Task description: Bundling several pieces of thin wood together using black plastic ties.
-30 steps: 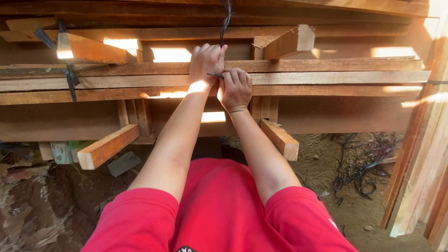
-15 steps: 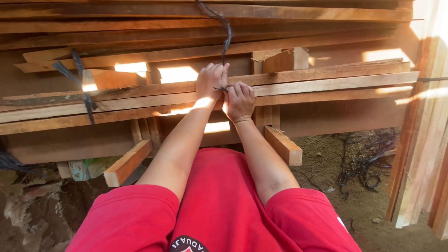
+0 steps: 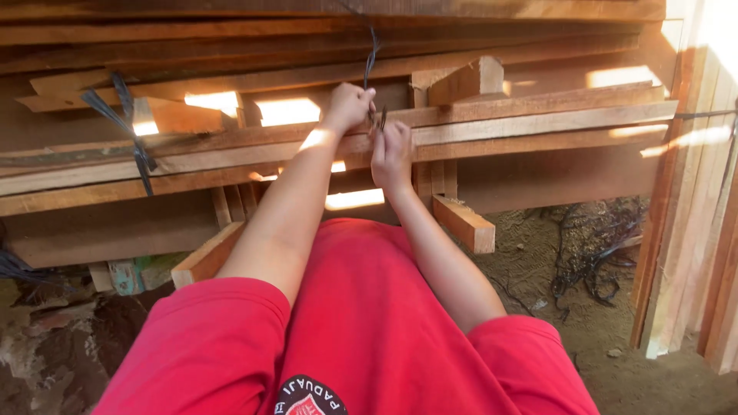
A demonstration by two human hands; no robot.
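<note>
Since half a second ago my two hands have drawn closer together against the timber: the left hand [image 3: 350, 106] has curled into a tighter fist, and the right hand [image 3: 392, 150] has turned so that its fingers point upward beside it. The left hand is closed around the dark strap [image 3: 370, 55], which runs up from the fist over the front edge of the stacked planks [image 3: 538, 123] and passes out of sight at the top of the stack. The right hand is closed on the short loose end of the same strap, pinched just beside the left fist; the two hands nearly touch. I hold both at the front edge of the stack, near its middle, just left of a short wood block [image 3: 467, 79] that juts out between the planks. A second dark strap [image 3: 131, 127] binds the stack toward its left end, well apart from my hands. Below, a short batten [image 3: 463, 223] projects forward under the stack, and a tangle of dark strapping [image 3: 596, 253] lies on the dirt ground at the right.
</note>
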